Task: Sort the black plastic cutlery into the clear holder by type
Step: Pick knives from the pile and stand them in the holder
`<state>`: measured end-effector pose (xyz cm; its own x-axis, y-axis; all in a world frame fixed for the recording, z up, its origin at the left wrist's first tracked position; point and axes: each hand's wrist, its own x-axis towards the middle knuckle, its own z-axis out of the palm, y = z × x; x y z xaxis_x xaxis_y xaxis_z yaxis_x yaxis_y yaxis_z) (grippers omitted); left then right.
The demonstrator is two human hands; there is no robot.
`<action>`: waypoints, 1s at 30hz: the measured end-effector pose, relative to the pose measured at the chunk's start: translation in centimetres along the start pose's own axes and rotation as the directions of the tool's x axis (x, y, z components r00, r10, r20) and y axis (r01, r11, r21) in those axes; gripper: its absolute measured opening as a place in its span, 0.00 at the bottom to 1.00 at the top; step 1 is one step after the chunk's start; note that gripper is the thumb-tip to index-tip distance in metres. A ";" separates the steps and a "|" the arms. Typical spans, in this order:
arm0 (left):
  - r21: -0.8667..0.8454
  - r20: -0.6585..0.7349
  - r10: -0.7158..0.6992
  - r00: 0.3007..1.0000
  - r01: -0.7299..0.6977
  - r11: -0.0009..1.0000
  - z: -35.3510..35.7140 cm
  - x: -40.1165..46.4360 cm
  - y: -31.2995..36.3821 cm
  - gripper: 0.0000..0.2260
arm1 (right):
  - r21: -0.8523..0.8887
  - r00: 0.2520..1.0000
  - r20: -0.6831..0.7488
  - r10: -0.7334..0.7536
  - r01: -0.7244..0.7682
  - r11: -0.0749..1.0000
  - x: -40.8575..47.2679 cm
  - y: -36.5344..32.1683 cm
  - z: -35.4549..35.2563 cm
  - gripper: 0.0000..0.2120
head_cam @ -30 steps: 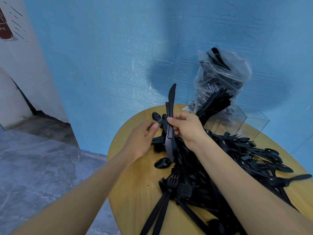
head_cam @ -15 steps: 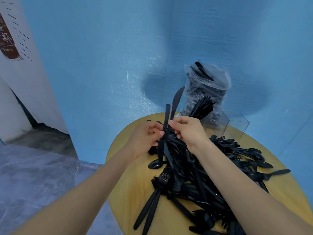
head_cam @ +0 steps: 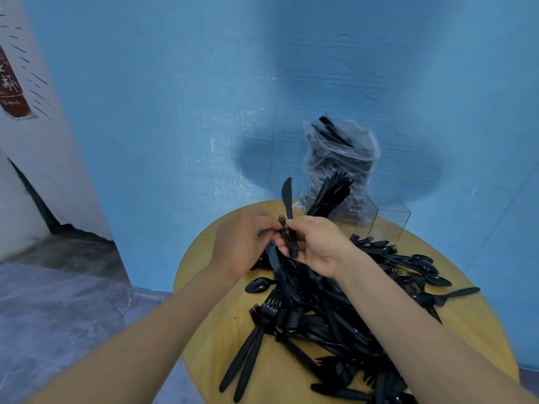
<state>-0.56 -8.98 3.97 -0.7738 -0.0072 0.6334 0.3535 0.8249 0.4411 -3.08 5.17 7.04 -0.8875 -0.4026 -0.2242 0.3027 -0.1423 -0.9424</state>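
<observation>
A heap of black plastic cutlery (head_cam: 329, 310) covers the round wooden table (head_cam: 215, 339). My right hand (head_cam: 316, 246) grips a black knife (head_cam: 287, 199) upright by its handle, blade pointing up. My left hand (head_cam: 242, 243) pinches a black fork (head_cam: 281, 221) whose tines show between the two hands, which nearly touch above the heap's far-left edge. The clear holder (head_cam: 388, 220) stands at the table's far side; its left compartment holds a bundle of black handles (head_cam: 332, 193), its right compartment looks bare.
A clear plastic bag of more black cutlery (head_cam: 341, 153) stands behind the holder against the blue wall. A lone spoon (head_cam: 258, 285) and two forks (head_cam: 248, 351) lie at the heap's left edge. The table's left rim drops to a grey floor.
The spoon held upright by my left hand is gone from it; that hand now pinches a fork. The knife in my right hand has turned more upright. The view shifted slightly.
</observation>
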 end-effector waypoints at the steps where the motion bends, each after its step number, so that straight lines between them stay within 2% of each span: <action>1: 0.010 -0.002 0.027 1.000 -0.027 1.000 0.0 0.0 0.1 0.08 | 0.009 1.000 0.001 0.002 -0.002 1.000 0.0 0.0 -0.1 0.07; 5: 0.021 0.049 0.048 0.998 -0.049 0.999 0.4 -0.2 -0.2 0.06 | 0.034 1.000 -0.002 -0.006 0.006 0.999 -0.1 0.7 -0.3 0.07; 7: -0.052 0.021 -0.058 0.998 0.059 0.997 0.6 -0.3 -0.1 0.05 | 0.025 0.999 -0.027 -0.017 0.017 1.000 -0.2 1.1 -0.4 0.08; 9: -0.145 0.035 -0.259 0.965 0.261 0.954 0.6 -0.5 -0.1 0.04 | -0.015 0.998 -0.052 -0.027 0.026 1.000 -0.2 1.4 -0.6 0.09; 10: -0.236 0.112 -0.379 0.918 0.396 0.888 0.6 -0.5 0.0 0.06 | -0.039 0.998 -0.056 -0.029 0.027 0.999 -0.2 1.6 -0.7 0.09; 11: -0.348 0.249 -0.479 0.842 0.539 0.767 0.6 -0.5 0.3 0.10 | -0.059 0.998 -0.050 -0.028 0.025 0.998 -0.1 1.8 -0.7 0.09; 13: -0.484 0.509 -0.527 0.681 0.732 0.479 0.7 -0.7 0.8 0.14 | -0.081 1.000 -0.009 -0.017 0.016 0.997 -0.1 2.3 -0.4 0.09; 14: -0.517 0.552 -0.517 0.655 0.755 0.404 0.7 -0.8 1.0 0.14 | -0.096 1.000 0.014 -0.012 0.013 0.995 -0.2 2.5 -0.2 0.09; 17: -0.610 0.543 -0.549 0.635 0.748 0.261 0.6 -0.7 1.0 0.08 | -0.195 0.999 0.036 -0.033 0.039 0.980 -0.2 2.9 0.1 0.05; 18: -0.631 0.538 -0.561 0.630 0.742 0.227 0.5 -0.6 0.9 0.08 | -0.209 0.998 0.039 -0.042 0.049 0.977 -0.2 2.9 0.1 0.02; 20: -0.667 0.519 -0.576 0.632 0.721 0.190 0.3 -0.6 0.4 0.08 | -0.235 0.998 0.055 -0.043 0.055 0.971 -0.1 3.0 0.0 0.03; 25: -0.732 0.455 -0.582 0.674 0.655 0.186 0.1 -0.7 -0.1 0.10 | -0.342 0.991 0.133 0.013 0.034 0.939 0.2 3.3 0.1 0.07; 30: -0.732 0.426 -0.566 0.706 0.637 0.243 0.3 -1.0 -0.3 0.10 | -0.470 0.993 0.117 -0.007 0.062 0.881 0.6 3.5 0.8 0.12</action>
<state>-0.03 -9.02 2.97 -0.9701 -0.2312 -0.0732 -0.0218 -0.2175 0.9758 -2.25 3.75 3.84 -0.8431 -0.5044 -0.1867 0.0485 0.2745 -0.9604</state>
